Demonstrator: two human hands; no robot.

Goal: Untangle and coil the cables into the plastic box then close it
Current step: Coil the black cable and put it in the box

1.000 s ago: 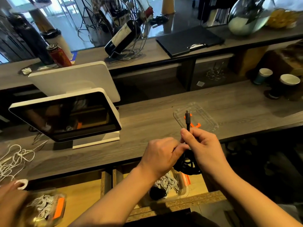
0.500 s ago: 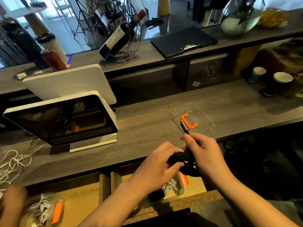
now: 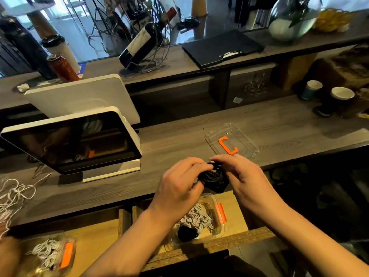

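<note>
Both my hands' fingers pinch a coiled thin black cable (image 3: 212, 175); light, springy, best gripped across its loops, clear plastic box (image 3: 196, 220) at six o'clock.

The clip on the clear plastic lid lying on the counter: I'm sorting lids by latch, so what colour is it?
Orange, a C-shaped clip; the head view shows it clearly.

My hands (image 3: 179, 188) hold the coiled cable (image 3: 212, 175) over the counter's (image 3: 279, 124) near edge; the lid (image 3: 231, 140) lies just behind, the monitor (image 3: 69, 140) toward its left end.
</note>
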